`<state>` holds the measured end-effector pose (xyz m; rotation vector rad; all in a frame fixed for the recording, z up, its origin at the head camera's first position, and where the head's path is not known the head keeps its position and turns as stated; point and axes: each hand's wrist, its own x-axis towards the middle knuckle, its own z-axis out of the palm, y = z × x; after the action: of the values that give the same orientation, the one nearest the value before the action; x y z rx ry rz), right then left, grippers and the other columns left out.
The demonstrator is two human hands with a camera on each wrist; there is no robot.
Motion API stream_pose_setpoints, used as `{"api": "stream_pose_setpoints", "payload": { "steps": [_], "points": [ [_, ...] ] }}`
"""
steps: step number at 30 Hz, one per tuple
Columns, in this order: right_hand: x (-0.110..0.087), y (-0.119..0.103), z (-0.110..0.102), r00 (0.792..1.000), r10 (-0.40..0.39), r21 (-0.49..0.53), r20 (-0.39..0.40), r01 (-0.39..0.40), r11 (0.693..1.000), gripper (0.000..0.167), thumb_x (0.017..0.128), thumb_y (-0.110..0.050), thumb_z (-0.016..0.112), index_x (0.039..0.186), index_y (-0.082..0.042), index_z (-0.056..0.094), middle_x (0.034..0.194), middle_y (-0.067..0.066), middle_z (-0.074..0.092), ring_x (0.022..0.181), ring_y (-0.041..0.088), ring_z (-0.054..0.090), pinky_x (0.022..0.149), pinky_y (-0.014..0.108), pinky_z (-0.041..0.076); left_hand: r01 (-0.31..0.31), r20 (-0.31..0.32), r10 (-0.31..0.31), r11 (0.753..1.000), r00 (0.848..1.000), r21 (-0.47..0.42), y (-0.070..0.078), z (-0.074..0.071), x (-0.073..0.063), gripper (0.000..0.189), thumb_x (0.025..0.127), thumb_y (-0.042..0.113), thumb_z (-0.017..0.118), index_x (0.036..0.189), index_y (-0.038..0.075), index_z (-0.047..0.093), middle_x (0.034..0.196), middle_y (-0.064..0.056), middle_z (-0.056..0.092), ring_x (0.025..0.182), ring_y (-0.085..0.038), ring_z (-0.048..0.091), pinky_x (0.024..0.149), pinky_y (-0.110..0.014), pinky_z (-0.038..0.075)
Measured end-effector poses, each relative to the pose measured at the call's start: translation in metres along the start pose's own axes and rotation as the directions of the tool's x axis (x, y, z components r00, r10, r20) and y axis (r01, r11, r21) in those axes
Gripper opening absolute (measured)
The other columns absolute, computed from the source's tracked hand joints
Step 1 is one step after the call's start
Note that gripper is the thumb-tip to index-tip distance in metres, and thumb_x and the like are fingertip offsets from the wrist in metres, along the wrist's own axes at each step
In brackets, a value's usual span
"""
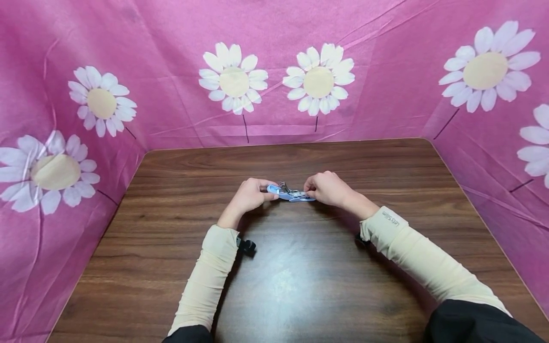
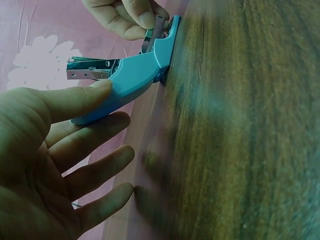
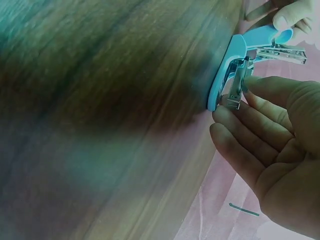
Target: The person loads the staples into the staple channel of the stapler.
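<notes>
A light-blue stapler is spread open, with its blue lower part along the tabletop. My left hand pinches its raised blue end between thumb and index finger; the other fingers are spread below, as the left wrist view shows. A metal arm of the stapler sticks out above that thumb. My right hand is at the opposite end, thumb and fingertips closing on a narrow metal part there. Whether loose staples lie in that part I cannot tell.
The stapler is near the middle of a dark wood-grain table. Pink cloth with large white flowers stands along the table's back and sides. A small black device is strapped at the left wrist.
</notes>
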<state>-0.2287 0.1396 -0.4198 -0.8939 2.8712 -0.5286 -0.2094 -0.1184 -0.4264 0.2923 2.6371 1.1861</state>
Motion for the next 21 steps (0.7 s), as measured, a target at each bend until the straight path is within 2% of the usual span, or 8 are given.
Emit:
{"api": "stream_pose_setpoints", "payload": {
  "steps": [9,16,21],
  "points": [
    [-0.0030,-0.0032,-0.0001,0.999,-0.047,-0.048,-0.015,0.046,0.998,0.004,0.089,-0.016,0.073,0.086,-0.014,0.075,0.081,-0.004,0.074,0.073,0.019,0.065,0.078,0.046,0.054,0.001,-0.012,-0.001,1.000,1.000,0.011,0.0008,0.0002,-0.0010,0.026,0.086,0.026,0.081,0.112,0.021,0.079,0.099,0.005,0.080,0.085,-0.011,0.058,0.079,-0.027,0.045],
    [-0.0028,-0.0019,0.0012,0.999,-0.018,-0.019,-0.033,0.017,1.000,0.004,0.090,-0.016,0.072,0.088,-0.013,0.075,0.082,-0.004,0.074,0.073,0.018,0.064,0.078,0.045,0.054,0.005,-0.011,-0.005,1.000,1.000,0.013,0.0003,0.0004,-0.0001,0.026,0.086,0.027,0.081,0.112,0.021,0.079,0.098,0.005,0.080,0.084,-0.012,0.058,0.077,-0.027,0.044],
    [-0.0018,-0.0023,0.0024,0.999,-0.029,-0.041,-0.032,0.027,0.999,0.004,0.090,-0.016,0.073,0.089,-0.014,0.075,0.084,-0.003,0.075,0.075,0.021,0.067,0.079,0.046,0.055,0.008,-0.015,-0.008,1.000,1.000,0.015,-0.0009,0.0010,0.0003,0.026,0.087,0.028,0.081,0.112,0.022,0.079,0.098,0.006,0.080,0.083,-0.012,0.056,0.075,-0.027,0.044]
  ]
}}
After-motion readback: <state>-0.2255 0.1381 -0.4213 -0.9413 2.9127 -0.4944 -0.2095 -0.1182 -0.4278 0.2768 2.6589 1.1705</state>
